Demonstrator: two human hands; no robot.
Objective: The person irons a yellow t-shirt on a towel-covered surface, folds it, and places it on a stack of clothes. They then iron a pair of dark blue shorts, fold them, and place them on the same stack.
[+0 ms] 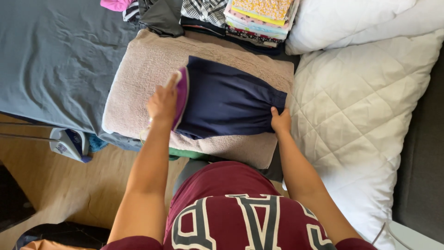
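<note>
The left hand [162, 103] is wrapped closed around the handle of a purple and white clothes iron [180, 97], which stands at the left edge of a dark navy folded fabric garment [229, 99]. The iron's body is mostly hidden behind the hand, so only its purple side and pale tip show. The right hand [280, 121] pinches the garment's lower right corner, thumb on top of the cloth and fingers curled under or against the edge, holding it taut. The garment lies spread across a beige terry towel [138, 74] that serves as a pressing pad on top of a grey-blue bed sheet [55, 55].

No open container is in view; the nearest thing to a holder is the towel, bearing only the garment and the iron. Just beyond the towel's far edge sits a stack of folded patterned cloths [259, 18] in yellow, pink and pale blue florals, and beside it a checked black-and-white fabric [203, 10] over darker grey clothing [162, 16]. A bit of pink cloth [115, 4] shows at the top edge. To the right, touching the towel, lie white quilted pillows [360, 111]. Below the bed's left edge, on the wooden floor [60, 185], rests a white and blue appliance base [69, 142]. The person's maroon shirt with large lettering [231, 213] fills the bottom of the view.
</note>
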